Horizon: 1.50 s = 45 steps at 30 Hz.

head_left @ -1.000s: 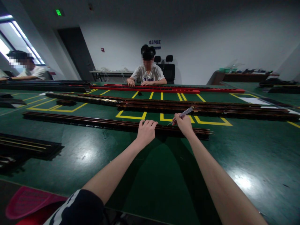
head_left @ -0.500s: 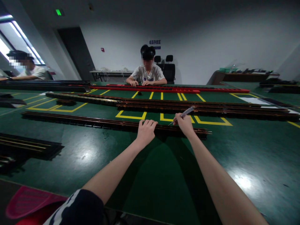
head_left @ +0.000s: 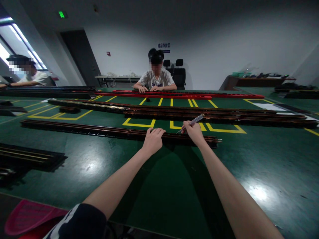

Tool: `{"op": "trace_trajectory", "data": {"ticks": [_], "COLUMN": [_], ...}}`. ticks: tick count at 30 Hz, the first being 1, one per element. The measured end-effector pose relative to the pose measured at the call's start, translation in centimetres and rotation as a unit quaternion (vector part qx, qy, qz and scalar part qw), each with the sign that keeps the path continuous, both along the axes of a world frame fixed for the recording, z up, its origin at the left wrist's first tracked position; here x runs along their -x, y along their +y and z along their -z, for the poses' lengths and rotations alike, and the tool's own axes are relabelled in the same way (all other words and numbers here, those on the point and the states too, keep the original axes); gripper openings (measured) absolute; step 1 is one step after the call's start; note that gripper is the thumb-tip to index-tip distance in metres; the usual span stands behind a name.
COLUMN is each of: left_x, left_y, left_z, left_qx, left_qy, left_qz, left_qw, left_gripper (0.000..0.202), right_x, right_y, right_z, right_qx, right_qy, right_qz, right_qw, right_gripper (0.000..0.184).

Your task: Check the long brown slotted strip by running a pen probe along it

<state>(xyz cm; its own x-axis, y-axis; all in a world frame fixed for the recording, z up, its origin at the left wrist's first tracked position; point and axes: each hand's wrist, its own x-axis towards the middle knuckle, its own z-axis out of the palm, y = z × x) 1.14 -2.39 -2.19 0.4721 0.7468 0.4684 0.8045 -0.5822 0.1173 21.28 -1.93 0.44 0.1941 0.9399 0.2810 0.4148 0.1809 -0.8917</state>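
A long dark rail with copper-coloured strips along it lies crosswise on the green table in front of me. My left hand rests on it right of its middle, fingers bent over the far edge. In my right hand is a slim pen-like tool, pinched between thumb and fingers. Its shaft looks clear or silvery, tilted with the thin tip down to the left. That tip is at the rail, between my two hands; whether it touches cannot be made out.
Beyond the rail lie more dark rails, bundled across yellow floor-style markings. Other dark rails are at the left. A co-worker sits opposite behind a long red rail; another person is far left. A pink stool stands below the near edge.
The rail and both my hands have shifted slightly to the left, and the tool with them. The view has moved a little too. Both holds look the same.
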Motion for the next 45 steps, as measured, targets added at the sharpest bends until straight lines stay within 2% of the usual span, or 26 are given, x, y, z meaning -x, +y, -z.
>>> {"op": "trace_trajectory", "data": {"ticks": [5,15,20,41,45], "left_x": [-0.16,-0.48,-0.49,-0.71,-0.65], "left_y": [-0.26,-0.46,-0.32,-0.32,-0.34], "left_z": [-0.37,-0.67,-0.51,-0.22,-0.15], "left_qx": [0.019,0.033,0.022,0.012,-0.002], "left_qy": [-0.006,0.016,0.028,0.022,0.028], "left_qz": [0.015,-0.002,-0.01,-0.026,-0.027], "left_qw": [1.0,0.999,0.999,0.999,0.999], "left_gripper": [0.039,0.041,0.043,0.034,0.034], "right_x": [-0.04,-0.35,-0.34,-0.51,-0.81], "right_y": [0.13,0.51,0.25,0.18,0.08], "right_z": [0.19,0.51,0.38,0.05,-0.22], "right_qx": [-0.003,-0.025,-0.012,0.009,0.028], "right_qy": [0.025,0.053,0.06,0.04,0.027], "right_qz": [0.004,0.03,0.034,0.015,-0.009], "right_qw": [1.0,0.998,0.998,0.999,0.999], "right_gripper": [0.033,0.032,0.031,0.032,0.032]}}
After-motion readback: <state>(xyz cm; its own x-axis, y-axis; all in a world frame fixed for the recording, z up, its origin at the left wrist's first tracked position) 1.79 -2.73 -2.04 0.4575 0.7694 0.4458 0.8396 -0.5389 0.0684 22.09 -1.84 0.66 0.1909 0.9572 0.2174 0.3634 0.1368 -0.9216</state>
